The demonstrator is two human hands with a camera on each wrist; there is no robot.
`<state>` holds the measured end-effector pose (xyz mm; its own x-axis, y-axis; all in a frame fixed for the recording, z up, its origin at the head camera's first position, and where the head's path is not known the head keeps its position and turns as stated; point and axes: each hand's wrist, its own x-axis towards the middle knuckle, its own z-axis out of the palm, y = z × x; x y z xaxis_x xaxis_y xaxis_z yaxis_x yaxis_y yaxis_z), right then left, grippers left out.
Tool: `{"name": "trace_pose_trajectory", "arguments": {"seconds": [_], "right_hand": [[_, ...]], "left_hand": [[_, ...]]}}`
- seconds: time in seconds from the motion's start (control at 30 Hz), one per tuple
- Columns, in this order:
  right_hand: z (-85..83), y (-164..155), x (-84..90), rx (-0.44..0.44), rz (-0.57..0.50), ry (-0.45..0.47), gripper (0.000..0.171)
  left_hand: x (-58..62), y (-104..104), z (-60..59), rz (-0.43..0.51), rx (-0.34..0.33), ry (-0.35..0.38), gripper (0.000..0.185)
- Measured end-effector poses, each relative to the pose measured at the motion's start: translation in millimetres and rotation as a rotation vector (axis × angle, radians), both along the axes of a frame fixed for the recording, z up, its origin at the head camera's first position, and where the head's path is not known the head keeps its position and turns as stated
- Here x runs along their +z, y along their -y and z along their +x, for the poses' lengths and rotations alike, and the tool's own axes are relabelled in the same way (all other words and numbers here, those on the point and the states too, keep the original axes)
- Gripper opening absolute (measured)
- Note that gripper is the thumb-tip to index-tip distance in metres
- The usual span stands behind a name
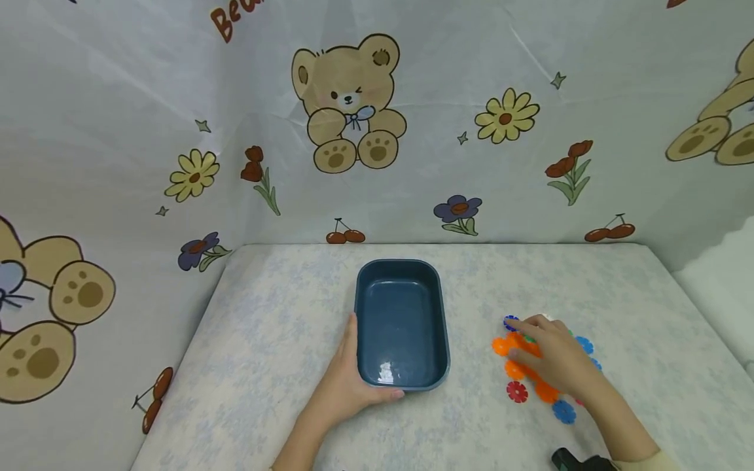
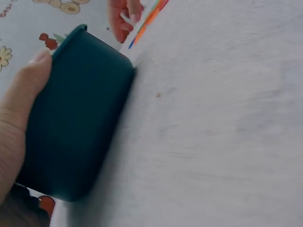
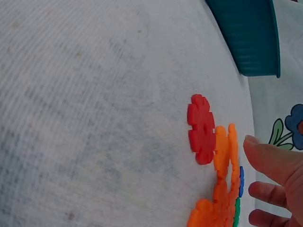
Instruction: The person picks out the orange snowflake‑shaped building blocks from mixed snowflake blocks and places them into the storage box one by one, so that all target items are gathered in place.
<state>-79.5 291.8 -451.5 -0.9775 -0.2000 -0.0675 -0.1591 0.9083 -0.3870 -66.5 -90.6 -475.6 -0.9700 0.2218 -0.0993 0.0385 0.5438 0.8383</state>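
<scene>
I see left hand (image 1: 349, 383), grip clamped on blue tub (image 1: 403, 314) | right hand (image 1: 558, 354), grip apart, over orange, red, blue flower discs (image 1: 515, 370) on tabletop (image 1: 265, 366)

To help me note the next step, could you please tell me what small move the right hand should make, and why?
Probably lower the right hand slightly and pinch one of the orange flower pieces. The right wrist view shows its thumb apart from them, while the left hand holds the blue container, whose floor shows no pieces.
</scene>
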Motion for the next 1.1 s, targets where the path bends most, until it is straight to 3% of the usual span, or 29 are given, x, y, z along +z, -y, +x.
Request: {"name": "trace_pose_trajectory", "arguments": {"seconds": [0.2, 0.37, 0.83, 1.1], "right_hand": [[-6.1, 3.5, -8.4, 0.041, 0.011, -0.014, 0.043], [-9.1, 5.3, -13.7, 0.045, -0.007, -0.009, 0.032], [-20.1, 5.0, -15.1, 0.016, -0.202, 0.188, 0.019], [-45.3, 13.0, -7.2, 0.01, -0.422, 0.231, 0.03]], "left_hand": [[-15.5, -2.2, 0.5, 0.191, 0.053, 0.002, 0.144], [-22.0, -3.0, 1.7, 0.269, 0.077, -0.018, 0.142], [-34.7, -2.5, 1.1, 0.336, 0.063, -0.09, 0.144], [-34.1, -1.1, 1.1, 0.332, 0.069, -0.073, 0.144]]}}
